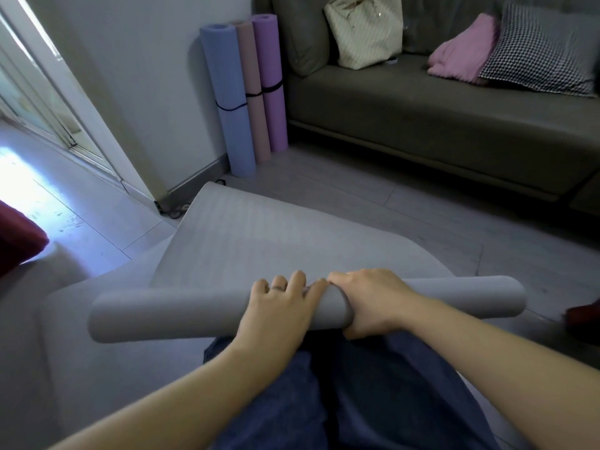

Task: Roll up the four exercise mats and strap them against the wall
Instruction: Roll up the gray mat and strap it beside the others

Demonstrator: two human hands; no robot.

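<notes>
A grey exercise mat [246, 241] lies on the floor in front of me, its near end wound into a roll [168, 316] across my lap. My left hand [279, 306] lies over the top of the roll, fingers curved onto it. My right hand [367, 297] grips the roll just to the right, thumb underneath. Three rolled mats stand upright against the wall by the sofa: a blue mat [227, 99], a tan mat [255, 92] and a purple mat [269, 82], each with a black strap around its middle.
A dark sofa [422, 118] fills the right back, holding a cream bag [363, 30], a pink cloth [461, 50] and a checked cushion [539, 50]. A glass door frame [74, 92] stands on the left. A red object [16, 241] sits at the left edge. A black strap [220, 182] lies by the baseboard.
</notes>
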